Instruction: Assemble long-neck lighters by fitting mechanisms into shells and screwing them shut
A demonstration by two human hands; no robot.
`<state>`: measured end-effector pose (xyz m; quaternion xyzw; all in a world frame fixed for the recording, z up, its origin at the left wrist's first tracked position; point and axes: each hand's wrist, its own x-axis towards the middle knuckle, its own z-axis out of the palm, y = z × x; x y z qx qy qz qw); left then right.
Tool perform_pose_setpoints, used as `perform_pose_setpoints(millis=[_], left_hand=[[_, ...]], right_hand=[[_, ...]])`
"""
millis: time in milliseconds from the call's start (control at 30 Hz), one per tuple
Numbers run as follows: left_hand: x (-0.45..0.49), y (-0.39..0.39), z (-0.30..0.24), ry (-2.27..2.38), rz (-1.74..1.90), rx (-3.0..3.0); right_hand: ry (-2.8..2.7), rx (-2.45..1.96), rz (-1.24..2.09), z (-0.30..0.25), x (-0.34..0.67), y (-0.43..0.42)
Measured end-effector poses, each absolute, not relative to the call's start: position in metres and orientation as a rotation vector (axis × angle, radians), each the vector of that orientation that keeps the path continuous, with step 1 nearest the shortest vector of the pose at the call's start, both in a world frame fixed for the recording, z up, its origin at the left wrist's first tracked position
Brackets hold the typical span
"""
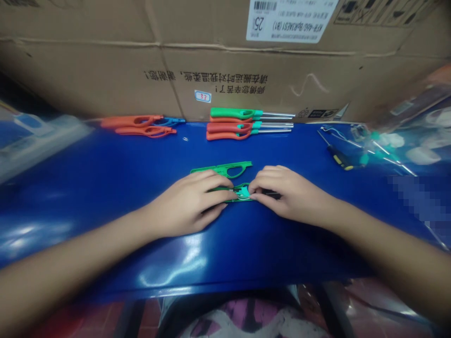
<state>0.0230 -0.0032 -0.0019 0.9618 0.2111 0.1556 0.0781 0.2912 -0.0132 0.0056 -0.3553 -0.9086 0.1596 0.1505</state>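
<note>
Green plastic handle shell (230, 201) with teal plastic insert (243, 191): at mid-area of glossy blue tabletop (225, 253). Left hand (195, 202): fingers curled, gripping shell. Right hand (292, 195): fingertips pinched on insert. Tabletop extends to near edge (211, 287); brown cardboard box (116, 80) bounds rear.

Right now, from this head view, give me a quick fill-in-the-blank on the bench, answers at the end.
1. The left hand and right hand are both working at a part-filled casing coloured ____.
2. The screwdriver has a handle that is black and ____.
3. The orange casings lie to the ____ of the handles with metal rods.
4. The colour of the tabletop is ____.

Missing words: green; yellow; left; blue.
</note>
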Motion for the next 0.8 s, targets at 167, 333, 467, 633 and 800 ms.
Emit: perform_pose_setpoints(millis=[167,333,467,633,800], left_hand=[[0.022,-0.002,-0.006,0.617,0.440,2.909],[0.021,-0.002,-0.005,0.603,0.438,2.901],[0.022,-0.001,-0.006,0.604,0.436,2.895],[0.023,0.000,-0.006,0.608,0.430,2.884],[0.023,0.000,-0.006,0.594,0.445,2.877]], right_hand=[[-2.672,-1.025,0.386,0.009,0.291,-0.016],[-2.766,-0.993,0.239,0.014,0.289,-0.020],[-2.783,-0.965,0.218,0.015,0.290,-0.021],[-2.783,-0.949,0.256,0.017,0.293,-0.021],[-2.784,-0.944,0.250,0.016,0.292,-0.021]])
